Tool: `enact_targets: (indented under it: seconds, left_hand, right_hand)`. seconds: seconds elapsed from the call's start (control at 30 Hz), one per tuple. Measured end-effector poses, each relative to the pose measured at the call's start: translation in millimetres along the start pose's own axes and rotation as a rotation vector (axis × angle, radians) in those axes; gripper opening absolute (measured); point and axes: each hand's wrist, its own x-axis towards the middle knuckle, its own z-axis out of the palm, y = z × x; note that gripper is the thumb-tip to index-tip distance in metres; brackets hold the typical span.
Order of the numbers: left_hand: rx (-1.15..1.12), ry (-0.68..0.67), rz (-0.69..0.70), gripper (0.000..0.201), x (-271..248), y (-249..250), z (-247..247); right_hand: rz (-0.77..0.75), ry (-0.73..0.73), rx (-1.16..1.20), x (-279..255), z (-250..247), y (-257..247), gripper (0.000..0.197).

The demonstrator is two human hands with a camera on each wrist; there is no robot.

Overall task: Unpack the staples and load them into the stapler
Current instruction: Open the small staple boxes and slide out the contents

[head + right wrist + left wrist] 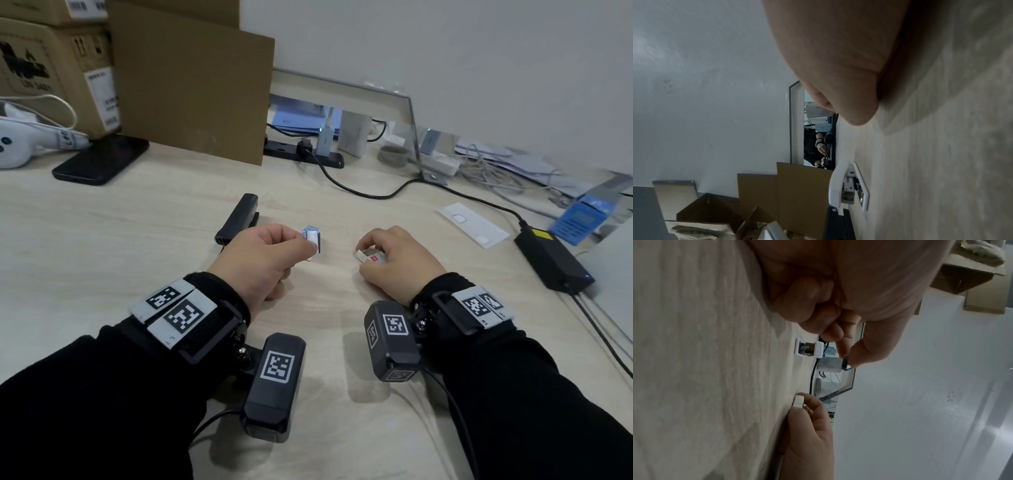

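My left hand [313, 248] pinches a thin dark strip of staples [845, 362] between thumb and forefinger, just above the table. Right beyond those fingertips a small white stapler [310, 235] lies on the wood, its metal insides showing between the white shells [849, 186]. A black stapler [238, 219] lies behind my left hand. My right hand [367, 254] rests on the table and grips a small white staple box [369, 257] with a red label. The box's end [798, 400] shows in the left wrist view. In the right wrist view the palm [849, 81] hides the box.
A black phone [101, 161], cardboard boxes [51, 68] and a cardboard sheet [191, 85] stand at the back left. A power strip [305, 154], a cable [376, 196], a black adapter [553, 265], a white label sheet [472, 224] and a blue box [582, 219] lie at the back and right.
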Motion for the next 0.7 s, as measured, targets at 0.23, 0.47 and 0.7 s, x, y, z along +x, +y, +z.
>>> enact_targets:
  seconds: [0.23,0.47,0.7]
  left_hand:
    - [0.12,-0.025,-0.004,0.027,-0.5,-2.6,-0.3]
    - [0.123,-0.04,-0.015,0.024,-0.5,-1.5,0.0]
    - [0.112,-0.048,-0.021,0.024,0.8,-2.4,-1.2]
  right_hand:
    - [-0.01,0.016,0.02,-1.4,-0.6,0.6,0.019]
    - [-0.049,0.082,0.071,-1.0,1.1,6.2,0.027]
    - [-0.131,0.114,0.109,-0.6,1.2,7.7,0.017]
